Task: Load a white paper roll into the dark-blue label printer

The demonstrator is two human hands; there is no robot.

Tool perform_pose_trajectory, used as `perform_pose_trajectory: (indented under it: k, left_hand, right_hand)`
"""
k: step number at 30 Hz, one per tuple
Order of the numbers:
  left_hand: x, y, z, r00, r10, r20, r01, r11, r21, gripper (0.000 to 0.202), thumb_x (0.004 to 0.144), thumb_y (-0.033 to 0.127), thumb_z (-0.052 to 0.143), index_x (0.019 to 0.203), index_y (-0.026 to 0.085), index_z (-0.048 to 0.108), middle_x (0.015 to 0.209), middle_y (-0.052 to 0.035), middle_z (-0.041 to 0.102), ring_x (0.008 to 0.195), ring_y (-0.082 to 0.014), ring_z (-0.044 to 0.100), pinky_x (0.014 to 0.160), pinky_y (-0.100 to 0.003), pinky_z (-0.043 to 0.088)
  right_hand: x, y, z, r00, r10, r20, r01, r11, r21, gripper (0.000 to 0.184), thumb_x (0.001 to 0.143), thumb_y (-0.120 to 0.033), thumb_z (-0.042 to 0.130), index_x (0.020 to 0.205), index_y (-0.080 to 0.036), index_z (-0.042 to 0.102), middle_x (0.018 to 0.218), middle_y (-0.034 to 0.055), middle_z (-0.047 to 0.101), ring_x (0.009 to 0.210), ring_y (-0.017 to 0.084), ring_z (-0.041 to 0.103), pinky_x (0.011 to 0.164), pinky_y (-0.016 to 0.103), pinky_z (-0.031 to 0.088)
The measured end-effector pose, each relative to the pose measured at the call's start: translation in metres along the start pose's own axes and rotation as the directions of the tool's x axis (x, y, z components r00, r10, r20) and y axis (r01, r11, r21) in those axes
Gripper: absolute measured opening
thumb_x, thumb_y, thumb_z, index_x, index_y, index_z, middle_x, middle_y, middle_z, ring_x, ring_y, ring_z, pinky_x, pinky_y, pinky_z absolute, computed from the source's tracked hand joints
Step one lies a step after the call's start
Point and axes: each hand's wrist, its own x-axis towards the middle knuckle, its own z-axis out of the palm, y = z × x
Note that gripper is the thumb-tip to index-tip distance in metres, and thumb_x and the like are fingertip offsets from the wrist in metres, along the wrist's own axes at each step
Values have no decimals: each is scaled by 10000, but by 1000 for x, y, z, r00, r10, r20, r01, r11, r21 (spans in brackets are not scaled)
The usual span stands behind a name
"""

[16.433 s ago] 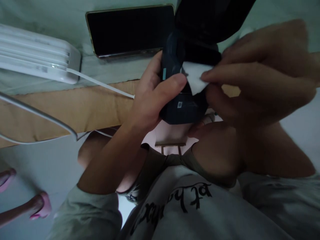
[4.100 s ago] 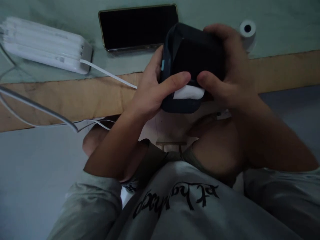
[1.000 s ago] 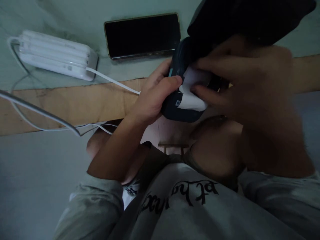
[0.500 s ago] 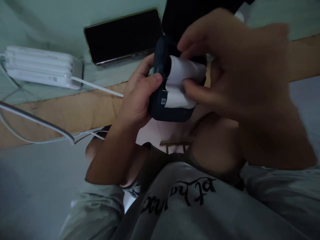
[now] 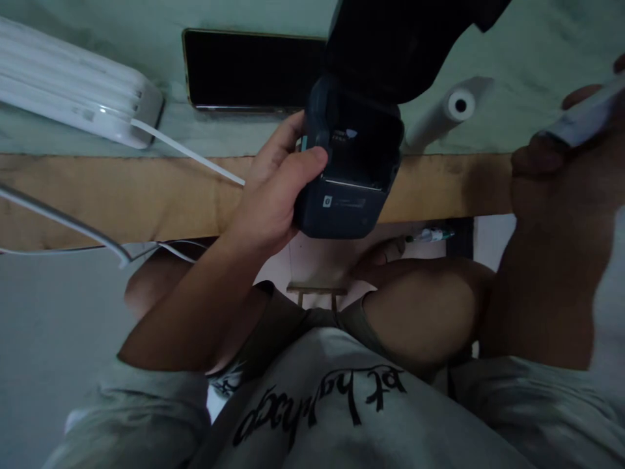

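A dark blue portable label printer (image 5: 342, 212) is in my left hand (image 5: 278, 179), gripped by its left side with the thumb on the top rim. Its black lid (image 5: 390, 45) is swung up and away, and the paper bay inside shows no roll. At the right edge, my right hand (image 5: 541, 156) is closed around a white paper roll (image 5: 586, 117), partly out of frame. Between the two hands, another white paper roll (image 5: 460, 104) lies on the table with its core hole toward me.
A phone (image 5: 254, 71) with a dark screen lies behind the printer. To the left, a white block-shaped device (image 5: 83, 88) has a white cable (image 5: 190, 156) running toward my left hand. The table's wooden edge (image 5: 195, 215) crosses in front, with more cables hanging at left.
My right hand has drawn the white paper roll out of the printer and carried it to the far right. My left hand still holds the printer. The view has shifted slightly.
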Motion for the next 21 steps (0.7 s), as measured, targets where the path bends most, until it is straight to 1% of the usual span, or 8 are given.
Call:
perform_pose_trajectory:
  k: [2, 4, 7, 10, 14, 16, 19, 21]
  left_hand:
    - [0, 0, 0, 1000, 15, 7, -15, 1000, -13, 255, 830, 223, 647, 1072, 143, 632, 853, -19, 623, 690, -98, 575, 605, -211, 467]
    - [1, -1, 0, 1000, 29, 8, -29, 999, -19, 253, 824, 211, 647, 1063, 131, 633, 849, -22, 631, 687, -98, 578, 601, -215, 465]
    - [3, -2, -2, 999, 38, 11, -38, 999, 0, 258, 818, 220, 652, 1063, 140, 632, 843, -17, 639, 683, -99, 579, 596, -222, 464]
    - [4, -2, -4, 998, 55, 28, -56, 998, 30, 290, 811, 246, 661, 1076, 135, 619, 862, -18, 645, 703, -109, 594, 613, -229, 482]
    - [4, -1, -2, 999, 44, 30, -46, 998, 54, 305, 817, 250, 635, 1091, 123, 593, 903, -35, 642, 737, -127, 614, 639, -245, 507]
    - [3, 0, -1, 999, 32, 17, -33, 998, 48, 284, 811, 227, 621, 1075, 126, 595, 874, -25, 634, 704, -114, 601, 616, -231, 497]
    - [2, 0, 1, 1000, 22, -12, -22, 1000, 15, 260, 821, 235, 632, 1062, 138, 618, 865, -12, 640, 696, -98, 593, 610, -205, 494]
    - [1, -1, 2, 999, 26, -20, -26, 1000, 5, 259, 816, 261, 661, 1047, 148, 637, 868, -9, 648, 702, -98, 596, 606, -198, 489]
  right_hand:
    - [-6, 3, 0, 987, -163, -6, 163, 986, -33, 195, 783, -222, 574, 957, -213, 487, 804, -39, 467, 543, -7, 376, 387, 148, 161]
    - [-13, 0, 1, 945, -307, 115, 323, 932, -166, 285, 735, -120, 614, 991, -216, 531, 921, -28, 484, 671, 0, 435, 470, 139, 271]
    - [-18, -7, -2, 865, -371, 337, 484, 794, -368, 445, 747, -35, 533, 1140, -239, 572, 1082, -3, 507, 880, 46, 505, 645, 199, 406]
    - [-13, -3, -9, 835, -380, 398, 539, 709, -454, 524, 742, -21, 543, 1214, -249, 547, 1167, 8, 515, 997, 89, 524, 897, 303, 461]
    - [-9, 6, -15, 839, -330, 433, 532, 664, -525, 673, 720, -17, 534, 1340, -259, 436, 1257, 31, 506, 1095, 138, 550, 1029, 382, 462]
    - [-17, 1, -11, 807, -410, 426, 587, 642, -494, 660, 761, -82, 567, 1377, -270, 422, 1323, 29, 506, 1230, 165, 527, 1108, 397, 431]
    - [-39, -16, 6, 734, -602, 314, 672, 575, -467, 363, 879, -331, 561, 1230, -240, 546, 1127, 38, 585, 1014, 140, 599, 879, 351, 477]
    - [-52, -24, 25, 747, -592, 302, 660, 606, -444, 290, 884, -371, 527, 1121, -207, 560, 977, 41, 558, 778, 98, 547, 693, 308, 442]
